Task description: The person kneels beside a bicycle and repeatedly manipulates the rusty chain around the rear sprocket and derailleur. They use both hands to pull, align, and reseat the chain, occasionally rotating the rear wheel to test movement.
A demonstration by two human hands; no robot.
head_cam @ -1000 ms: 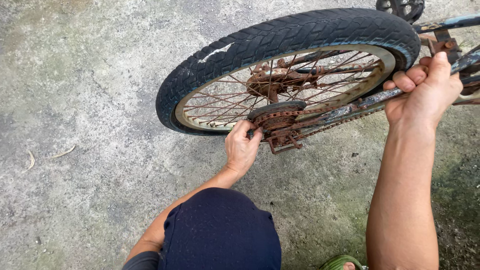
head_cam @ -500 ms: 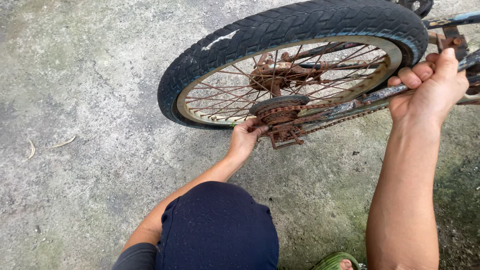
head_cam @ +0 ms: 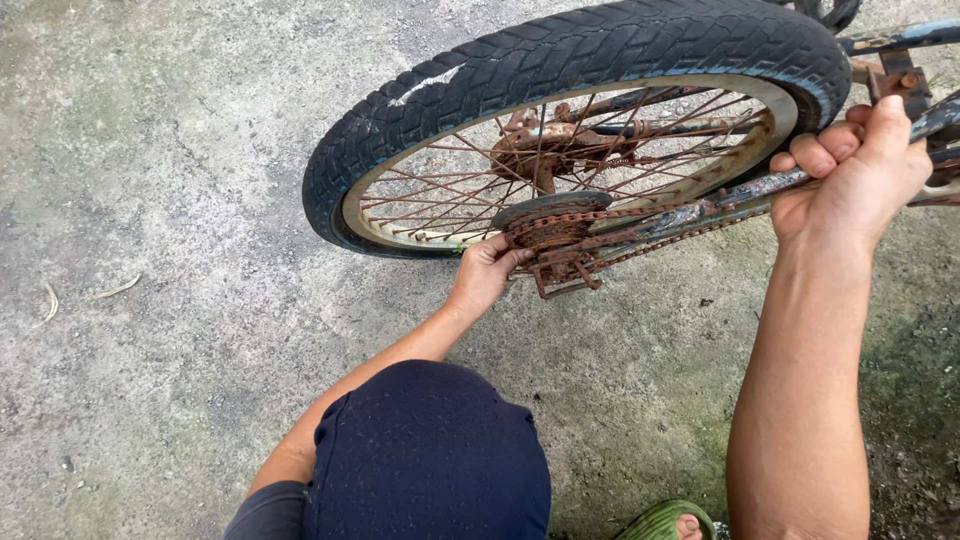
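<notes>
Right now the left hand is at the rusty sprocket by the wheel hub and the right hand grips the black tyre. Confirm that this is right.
Not quite. In the head view the right hand grips the rusty frame tube beside the wheel, not the black tyre. The rest holds: the left hand is at the rusty sprocket by the wheel hub.
</notes>
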